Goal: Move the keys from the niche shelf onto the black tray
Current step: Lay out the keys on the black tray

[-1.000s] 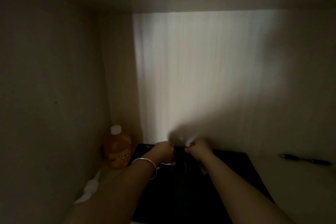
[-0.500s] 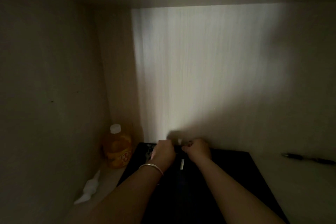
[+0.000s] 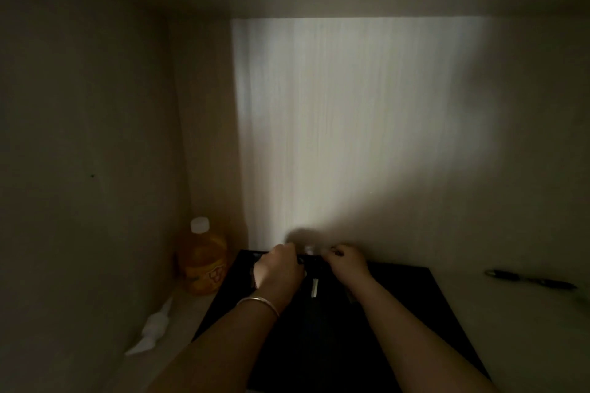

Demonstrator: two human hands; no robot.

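moved: left hand (image 3: 278,268) closer to the right hand (image 3: 346,262) since 0.5 s ago | keys (image 3: 315,286): dangling between the hands over the tray's (image 3: 415,303) far edge | grip: both curled, hold unclear | bottle (image 3: 204,262): shelf's far-left corner

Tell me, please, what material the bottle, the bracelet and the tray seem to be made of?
Bottle: likely clear plastic, since the orange drink shows through, with a white cap.
Bracelet on the left wrist: probably metal, a thin band with a pale shine.
Black tray: a flat, matt dark surface; too dim to tell the material.
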